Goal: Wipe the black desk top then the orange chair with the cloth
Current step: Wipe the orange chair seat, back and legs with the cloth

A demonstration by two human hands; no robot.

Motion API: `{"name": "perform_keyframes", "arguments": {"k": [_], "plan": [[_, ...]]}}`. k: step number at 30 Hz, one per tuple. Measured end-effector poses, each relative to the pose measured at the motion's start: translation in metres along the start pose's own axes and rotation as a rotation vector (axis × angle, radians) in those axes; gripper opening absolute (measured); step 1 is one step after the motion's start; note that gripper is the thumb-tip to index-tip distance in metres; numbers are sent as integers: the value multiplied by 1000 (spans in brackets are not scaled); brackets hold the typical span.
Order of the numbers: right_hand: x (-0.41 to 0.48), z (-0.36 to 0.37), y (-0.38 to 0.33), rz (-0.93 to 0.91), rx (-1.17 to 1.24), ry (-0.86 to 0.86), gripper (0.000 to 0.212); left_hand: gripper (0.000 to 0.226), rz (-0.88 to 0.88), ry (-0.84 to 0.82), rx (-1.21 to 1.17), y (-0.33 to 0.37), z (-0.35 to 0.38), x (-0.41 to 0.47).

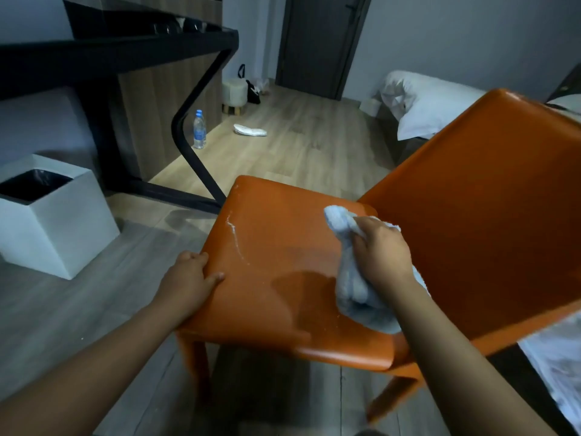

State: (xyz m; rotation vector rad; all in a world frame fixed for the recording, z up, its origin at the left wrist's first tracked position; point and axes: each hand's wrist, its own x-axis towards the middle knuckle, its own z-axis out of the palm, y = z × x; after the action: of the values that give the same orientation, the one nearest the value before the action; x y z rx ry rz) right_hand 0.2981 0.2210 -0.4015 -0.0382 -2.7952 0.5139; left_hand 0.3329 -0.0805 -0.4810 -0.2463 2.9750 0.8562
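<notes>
Our right hand [382,250] grips the bunched cloth [352,284] on the chair [283,247] seat; our left hand [188,278] holds the seat's left edge, thumb on top.

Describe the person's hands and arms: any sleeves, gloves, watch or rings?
Everything in view is bare. The left hand and right hand wear no gloves, and no rings show on the visible fingers. The left forearm and right forearm are uncovered to the frame's edge: no sleeve, watch or bracelet shows.
</notes>
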Motion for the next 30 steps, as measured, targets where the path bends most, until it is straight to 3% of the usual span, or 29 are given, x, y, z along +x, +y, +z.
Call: {"name": "perform_keyframes", "arguments": {"k": [7, 13, 30], "plan": [[-45, -4, 41, 181, -30, -31, 31, 58, 4, 3, 8, -1, 3, -2], [-50, 14, 48, 243, -85, 6, 32, 64, -5, 8, -16, -4, 4, 1], [-45, 57, 36, 376, -115, -96, 37, 67, -3, 64, -90, -10, 13, 2]]}}
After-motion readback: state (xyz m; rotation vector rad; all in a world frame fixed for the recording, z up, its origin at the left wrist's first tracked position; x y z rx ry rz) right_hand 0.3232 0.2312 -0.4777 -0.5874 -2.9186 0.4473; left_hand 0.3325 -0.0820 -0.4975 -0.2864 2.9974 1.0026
